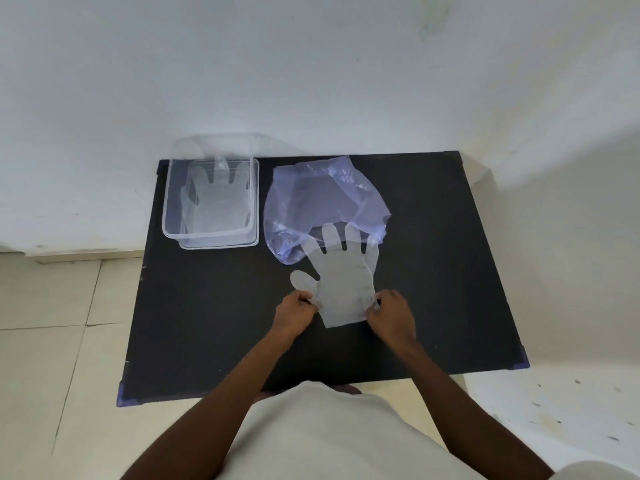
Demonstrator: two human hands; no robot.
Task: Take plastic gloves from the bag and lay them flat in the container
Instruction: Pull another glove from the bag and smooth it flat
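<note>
Left hand (297, 308) and right hand (390, 312) each pinch a cuff edge of a clear plastic glove (341, 282) spread on the black desk (207, 323), fingertips overlapping the purple bag (322, 202); another glove (214, 199) lies flat in the clear container (166, 220).

Fingertips of left hand (297, 308) and right hand (389, 311) hidden under edges of clear glove (341, 289). Glove fingertips overlap bag (322, 202); bag contents unclear. Number of gloves in container (211, 233) unclear. Upper arms and torso cut off by bottom edge.
</note>
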